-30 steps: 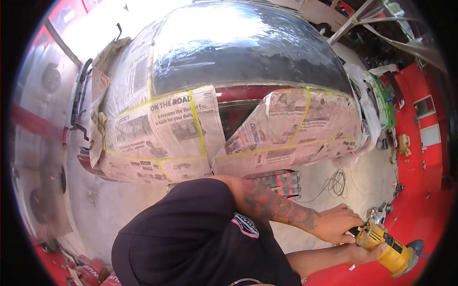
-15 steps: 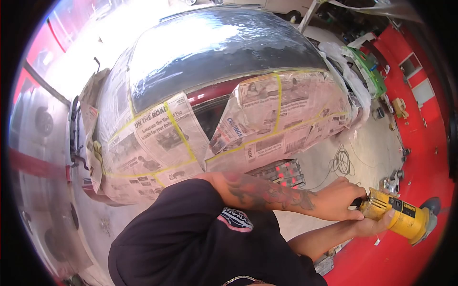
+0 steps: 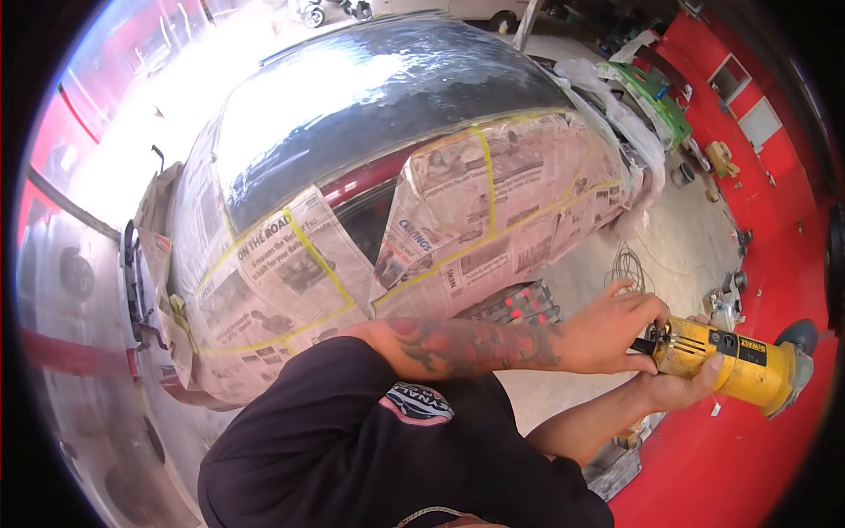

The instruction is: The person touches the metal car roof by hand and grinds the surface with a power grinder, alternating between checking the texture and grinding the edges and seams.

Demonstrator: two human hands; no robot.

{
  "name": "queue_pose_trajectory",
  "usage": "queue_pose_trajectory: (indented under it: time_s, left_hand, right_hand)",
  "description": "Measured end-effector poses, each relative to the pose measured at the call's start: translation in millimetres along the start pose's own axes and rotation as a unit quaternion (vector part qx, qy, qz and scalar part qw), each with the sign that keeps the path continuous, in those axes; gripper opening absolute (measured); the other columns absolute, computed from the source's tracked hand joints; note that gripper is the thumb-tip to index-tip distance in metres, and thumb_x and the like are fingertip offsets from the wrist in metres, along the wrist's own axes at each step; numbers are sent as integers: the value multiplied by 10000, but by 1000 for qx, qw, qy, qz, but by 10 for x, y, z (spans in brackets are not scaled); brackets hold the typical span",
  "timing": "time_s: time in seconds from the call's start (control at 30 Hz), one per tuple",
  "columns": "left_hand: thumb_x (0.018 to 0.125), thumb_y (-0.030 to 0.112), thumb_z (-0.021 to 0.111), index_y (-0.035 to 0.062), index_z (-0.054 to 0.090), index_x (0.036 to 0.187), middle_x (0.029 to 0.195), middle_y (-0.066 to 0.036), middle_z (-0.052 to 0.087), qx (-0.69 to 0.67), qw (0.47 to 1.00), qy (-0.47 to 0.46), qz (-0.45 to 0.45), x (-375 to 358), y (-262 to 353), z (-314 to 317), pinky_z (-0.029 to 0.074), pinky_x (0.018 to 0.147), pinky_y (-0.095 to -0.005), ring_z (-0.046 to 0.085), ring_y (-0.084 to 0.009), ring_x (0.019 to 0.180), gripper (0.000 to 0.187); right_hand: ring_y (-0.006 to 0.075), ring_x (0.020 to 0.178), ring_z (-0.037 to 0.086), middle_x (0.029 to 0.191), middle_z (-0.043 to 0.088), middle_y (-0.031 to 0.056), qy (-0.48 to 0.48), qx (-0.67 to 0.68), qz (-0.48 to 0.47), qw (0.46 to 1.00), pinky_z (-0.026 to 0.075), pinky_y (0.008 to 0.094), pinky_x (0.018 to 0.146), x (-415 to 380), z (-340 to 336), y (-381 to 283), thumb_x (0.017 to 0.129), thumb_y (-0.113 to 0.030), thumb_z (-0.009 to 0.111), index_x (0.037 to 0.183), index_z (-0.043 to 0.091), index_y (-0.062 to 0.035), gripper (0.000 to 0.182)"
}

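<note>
A yellow DeWalt angle grinder (image 3: pixel 726 356) is held out to the right, its disc end pointing away from me. My right hand (image 3: pixel 682 385) wraps around the grinder's yellow body from below. With thumb and fingers, my left hand (image 3: pixel 612 330) grips the black cord end (image 3: pixel 647 345) at the back of the tool; one of its fingers is raised. The tattooed left forearm crosses in front of my dark shirt. The fingertips of my right hand behind the tool are partly hidden.
A car covered with taped newspaper (image 3: pixel 299 264) and a plastic-covered windshield (image 3: pixel 387 97) stands ahead. A coiled cable (image 3: pixel 627 267) lies on the floor near a dark box with red spots (image 3: pixel 515 306). A red wall (image 3: pixel 779 211) rises at right, with a green object (image 3: pixel 656 101) beside the car.
My view has shifted slightly. Both hands and the grinder sit a little higher and more to the left in the picture. One left finger has lifted; both hands keep their hold.
</note>
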State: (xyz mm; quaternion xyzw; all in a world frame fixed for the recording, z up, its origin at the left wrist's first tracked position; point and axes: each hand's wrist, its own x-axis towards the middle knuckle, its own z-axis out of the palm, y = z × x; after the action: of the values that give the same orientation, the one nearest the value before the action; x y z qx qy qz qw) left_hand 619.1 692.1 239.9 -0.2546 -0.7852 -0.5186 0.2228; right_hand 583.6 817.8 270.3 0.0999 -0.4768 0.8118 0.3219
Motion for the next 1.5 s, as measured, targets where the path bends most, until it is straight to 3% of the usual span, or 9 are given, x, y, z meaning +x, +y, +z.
queue_pose_trajectory:
  time_s: [0.3,0.57,0.8,1.07,1.2,1.33,1.37,1.4,1.5]
  left_hand:
    - [752,225,768,92,471,1088,1034,-51,578,-106,994,25,15,-15,-57,37,257,1069,-486,571,-253,1031,467]
    - [777,156,750,74,480,1126,1142,-81,542,-213,973,-15,-90,-16,47,-17,392,1009,-393,460,-309,1163,449]
    - [790,180,742,65,471,1233,1209,-118,542,-204,976,-15,-81,-112,-28,35,392,1004,-396,463,-314,1198,532]
    - [851,218,676,26,485,1321,1375,-187,473,147,979,-44,-130,-1090,-1090,-497,359,1066,-424,428,-351,1295,543]
    - [850,253,669,9,402,1397,1425,-213,412,322,909,-39,-262,-1576,-1640,-1143,299,1110,-429,359,-366,1345,656]
    - [879,311,617,8,441,1329,1368,-245,430,450,845,37,-285,-1862,-2009,-1730,336,1049,-486,380,-412,1293,570]
    - [870,311,622,-1,431,1327,1347,-260,437,483,828,-36,-282,-1720,-1891,-1883,342,1031,-503,393,-430,1274,586]
    - [886,330,606,-13,393,1362,1392,-257,409,405,861,27,-308,-1713,-2025,-2010,326,1047,-519,368,-431,1306,624]
    - [943,472,488,-8,291,1448,1512,-218,275,511,778,-12,-366,-1734,-2427,-2330,227,1133,-494,229,-375,1414,724]
  right_hand:
    - [300,928,587,1065,553,183,-8,43,-2,999,515,409,776,-34,-74,-34,798,-324,628,1239,427,44,609]
    - [297,921,589,1065,554,171,18,58,26,998,514,417,775,-46,-110,-59,786,-328,634,1253,431,22,618]
    - [294,909,591,1070,560,201,-6,3,-29,1000,501,419,815,44,-248,-89,791,-309,623,1251,429,47,613]
    - [300,921,598,1025,572,222,10,-83,-106,991,488,415,852,380,-903,-377,799,-312,602,1185,458,118,596]
    - [321,966,603,1067,563,238,58,-122,-143,980,490,415,861,549,-1177,-549,807,-309,597,1166,466,131,583]
    - [337,992,605,1065,581,253,52,-76,-170,981,491,427,878,683,-1406,-646,807,-234,613,1179,471,145,550]
    - [337,992,605,1065,581,253,59,-104,-172,978,491,427,878,692,-1460,-716,807,-234,613,1179,471,145,550]
    - [340,988,606,1067,583,257,58,-109,-178,976,492,431,878,717,-1487,-757,805,-228,613,1174,477,148,544]
    - [352,967,614,1077,588,274,46,-80,-179,980,498,438,879,850,-1544,-701,804,-227,604,1161,497,154,533]
